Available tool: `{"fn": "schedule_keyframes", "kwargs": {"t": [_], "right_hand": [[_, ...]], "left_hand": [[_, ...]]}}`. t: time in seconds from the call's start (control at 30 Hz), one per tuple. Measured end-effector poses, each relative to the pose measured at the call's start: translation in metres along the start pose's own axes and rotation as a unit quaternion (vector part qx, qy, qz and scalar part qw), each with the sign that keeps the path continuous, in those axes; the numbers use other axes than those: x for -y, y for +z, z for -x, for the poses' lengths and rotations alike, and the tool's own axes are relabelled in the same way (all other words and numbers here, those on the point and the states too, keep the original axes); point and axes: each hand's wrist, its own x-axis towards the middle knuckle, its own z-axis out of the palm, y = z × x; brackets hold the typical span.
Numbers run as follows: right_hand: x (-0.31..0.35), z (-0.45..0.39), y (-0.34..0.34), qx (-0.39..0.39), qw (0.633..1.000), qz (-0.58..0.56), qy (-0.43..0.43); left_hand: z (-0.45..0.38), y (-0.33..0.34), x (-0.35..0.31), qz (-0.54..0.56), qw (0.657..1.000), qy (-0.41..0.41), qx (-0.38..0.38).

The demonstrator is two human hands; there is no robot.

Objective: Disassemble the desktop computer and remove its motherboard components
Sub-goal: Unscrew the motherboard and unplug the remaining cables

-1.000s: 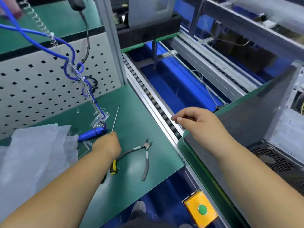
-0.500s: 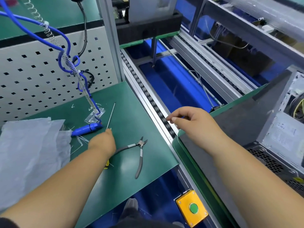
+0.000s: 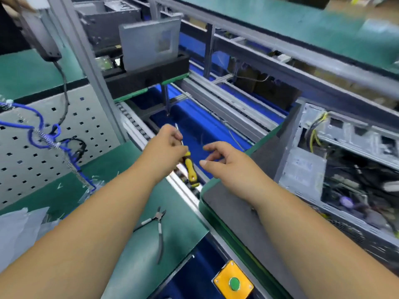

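An opened grey desktop computer case [image 3: 306,169] lies on its side at the right, with cables and boards visible inside. My left hand [image 3: 166,143] holds a screwdriver with a yellow and black handle [image 3: 190,167] by its metal shaft, handle hanging down, above the conveyor rail. My right hand [image 3: 228,162] hovers just right of the handle with its fingers loosely spread and nothing in them, a little left of the case.
Pliers [image 3: 158,225] lie on the green mat [image 3: 138,255] near me. A perforated panel [image 3: 43,147] with a blue coiled cable [image 3: 41,134] stands at the left. A yellow box with a green button [image 3: 234,282] sits at the front edge. A blue conveyor channel [image 3: 194,126] runs ahead.
My left hand lifted the screwdriver off the green mat and carried it right, over the conveyor rail. My right hand opened beside its handle. The view swung right toward the case.
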Motion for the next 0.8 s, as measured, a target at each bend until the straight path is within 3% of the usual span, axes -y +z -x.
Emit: {"fn": "schedule_keyframes", "kwargs": {"t": [0.13,0.27,0.37,0.43,0.57,0.8], "right_hand": [[0.000,0.021,-0.028,-0.038,0.999,-0.016,0.010],[-0.012,0.048,-0.075,-0.197,0.980,-0.024,-0.001],[-0.025,0.076,-0.123,-0.299,0.953,-0.042,-0.019],[-0.034,0.098,-0.156,-0.339,0.940,-0.041,-0.024],[-0.054,0.133,-0.211,-0.390,0.918,-0.062,-0.032],[-0.111,0.174,-0.280,-0.410,0.910,0.049,0.023]], "left_hand": [[0.001,0.038,-0.059,0.199,0.978,0.042,0.054],[0.007,0.083,-0.105,0.310,0.941,0.058,0.125],[0.016,0.123,-0.135,0.355,0.920,0.022,0.165],[0.023,0.152,-0.154,0.349,0.919,-0.008,0.181],[0.029,0.197,-0.168,0.229,0.960,0.001,0.163],[0.047,0.251,-0.180,0.101,0.979,0.049,0.172]]}}
